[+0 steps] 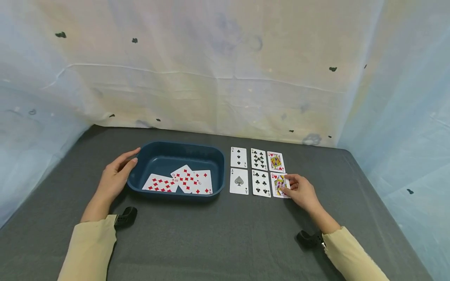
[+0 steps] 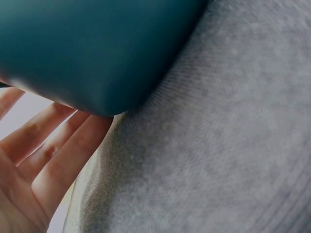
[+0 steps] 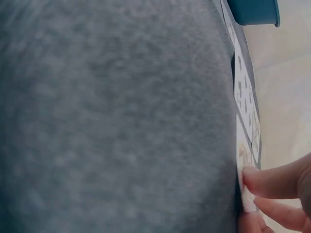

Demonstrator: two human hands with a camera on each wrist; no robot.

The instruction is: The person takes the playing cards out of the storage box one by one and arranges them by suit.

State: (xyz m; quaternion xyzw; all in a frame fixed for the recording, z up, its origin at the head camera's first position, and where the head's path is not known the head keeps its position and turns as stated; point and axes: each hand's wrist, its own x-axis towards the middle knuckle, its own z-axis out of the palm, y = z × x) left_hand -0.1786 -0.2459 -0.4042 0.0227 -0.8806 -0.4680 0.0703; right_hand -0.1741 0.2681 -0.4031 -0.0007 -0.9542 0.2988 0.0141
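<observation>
My left hand (image 1: 114,175) touches the left end of a dark blue rectangular bin (image 1: 175,198), its thumb and index fingertip at the rim. In the left wrist view, fairly straight fingers (image 2: 73,155) lie against the bin's outer wall. Several diamond playing cards (image 1: 159,183) lie face up inside the bin. My right hand (image 1: 300,191) pinches the right edge of a red face card (image 1: 277,183), thumb on top. This playing card is the lower right one of two rows; in the right wrist view the thumb (image 3: 272,182) presses on its face.
Beside the held card lie a six of clubs (image 1: 261,183) and an ace of spades (image 1: 239,180). The row behind has a three of spades (image 1: 238,157), a club card (image 1: 259,159) and another red face card (image 1: 276,161). Pale curtains (image 1: 218,78) enclose the grey-covered table (image 1: 211,242).
</observation>
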